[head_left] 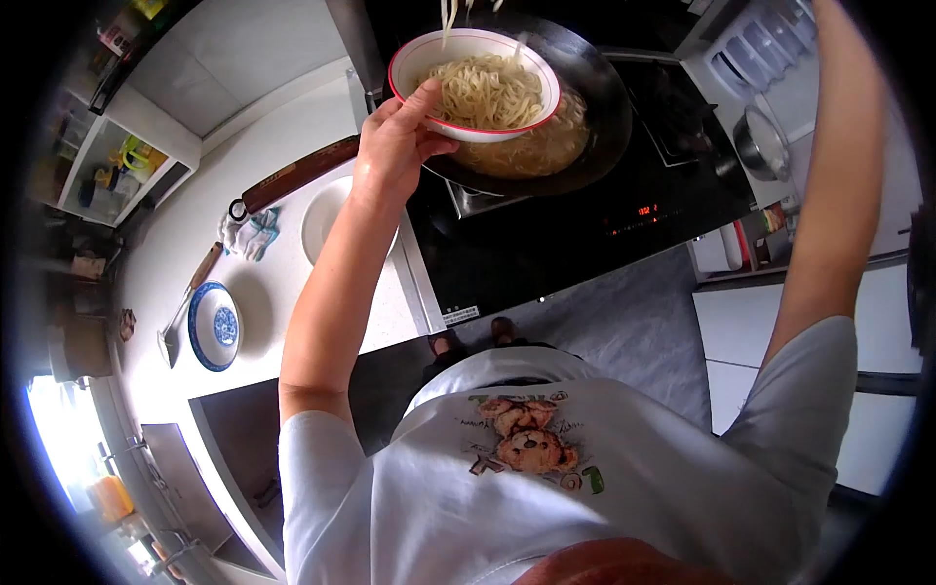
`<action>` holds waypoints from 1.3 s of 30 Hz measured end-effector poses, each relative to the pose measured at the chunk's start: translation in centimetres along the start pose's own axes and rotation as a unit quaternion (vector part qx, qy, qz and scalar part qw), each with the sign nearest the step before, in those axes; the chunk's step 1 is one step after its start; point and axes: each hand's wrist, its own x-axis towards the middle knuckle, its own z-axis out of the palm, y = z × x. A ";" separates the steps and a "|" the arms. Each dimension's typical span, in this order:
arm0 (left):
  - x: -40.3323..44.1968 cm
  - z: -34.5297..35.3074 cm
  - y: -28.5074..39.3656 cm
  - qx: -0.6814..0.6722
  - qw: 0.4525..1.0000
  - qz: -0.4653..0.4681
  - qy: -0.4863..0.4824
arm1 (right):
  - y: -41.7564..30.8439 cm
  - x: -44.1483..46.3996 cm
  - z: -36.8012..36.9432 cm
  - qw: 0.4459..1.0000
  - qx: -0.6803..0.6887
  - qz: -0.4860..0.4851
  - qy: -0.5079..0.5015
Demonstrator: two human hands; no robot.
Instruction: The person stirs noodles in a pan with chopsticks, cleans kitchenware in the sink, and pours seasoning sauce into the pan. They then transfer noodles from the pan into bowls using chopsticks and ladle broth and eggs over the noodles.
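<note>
My left hand (395, 146) grips the near left edge of a white bowl (413, 62) with a red rim, thumb over the rim. Cooked noodles (487, 93) fill the bowl, which is held above a dark wok (612, 117). Brown broth (531, 151) lies in the wok, partly hidden under the bowl. A few noodle strands (448, 18) hang down at the top edge of the picture; what holds them is out of view. My right forearm (838, 156) reaches up past the top right edge, so my right hand cannot be seen.
The wok's wooden handle (297, 175) points left over the white counter (283, 327). Nearby are a white plate (322, 219), a cloth with blue trim (252, 234), a spatula (192, 292) and a blue-patterned bowl (202, 331). A metal bowl (760, 144) stands right of the black cooktop (546, 249).
</note>
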 end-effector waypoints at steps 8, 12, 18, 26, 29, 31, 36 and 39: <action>-1.5 0.3 0.8 -0.020 0.999 0.027 0.001 | 5.7 -10.5 1.1 0.949 -0.203 0.235 0.055; -2.2 0.1 -0.1 -0.036 0.999 0.024 0.012 | 5.4 -10.6 -2.2 0.959 -0.211 0.181 0.057; -2.6 0.5 -0.9 -0.068 0.997 0.023 0.032 | 7.1 -12.3 -2.7 0.963 -0.149 0.222 -0.023; -4.8 -0.4 -0.1 -0.060 0.992 0.057 0.093 | 9.4 -12.4 -14.1 0.937 -0.253 0.240 -0.024; -5.5 -1.8 0.7 -0.045 0.994 0.066 0.080 | 14.9 -15.5 -10.5 0.928 -0.251 0.276 -0.006; -6.2 -1.7 1.5 -0.041 0.993 0.073 0.087 | 19.0 -17.1 -9.8 0.939 -0.203 0.277 -0.009; -7.5 -2.0 2.1 -0.054 0.986 0.087 0.135 | 17.7 -15.3 -10.7 0.892 -0.224 0.375 -0.114; -8.2 -2.6 2.3 -0.073 0.986 0.094 0.118 | 15.1 -13.2 -11.0 0.913 -0.245 0.325 -0.003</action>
